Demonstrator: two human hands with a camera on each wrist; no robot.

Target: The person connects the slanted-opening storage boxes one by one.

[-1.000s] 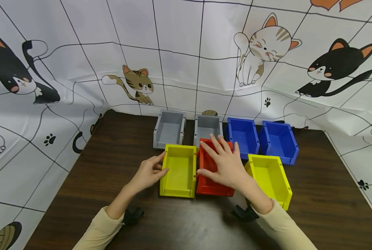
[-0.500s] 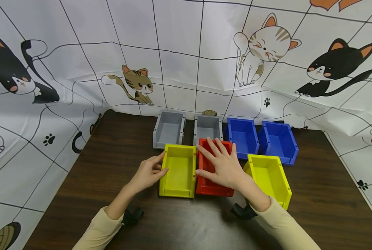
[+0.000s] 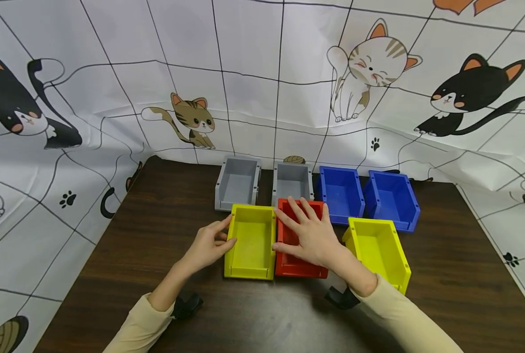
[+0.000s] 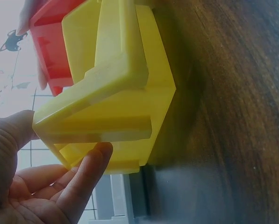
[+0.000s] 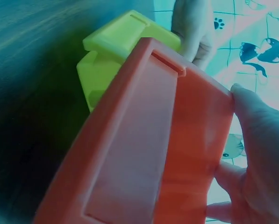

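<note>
- Left hand: thumb and fingers pinch the left wall of the left yellow bin; grip appears light but adequate for steadying.
- Right hand: fingers spread wide over the red bin, thumb at its left rim; no closed grip observed.
- Location: red bin stands just beside the left yellow bin's right wall (whether the walls touch cannot be told), before a grey bin.
- Recommended: press sideways, low and evenly; keep the front edges level; avoid pinching fingertips between the rims.
</note>
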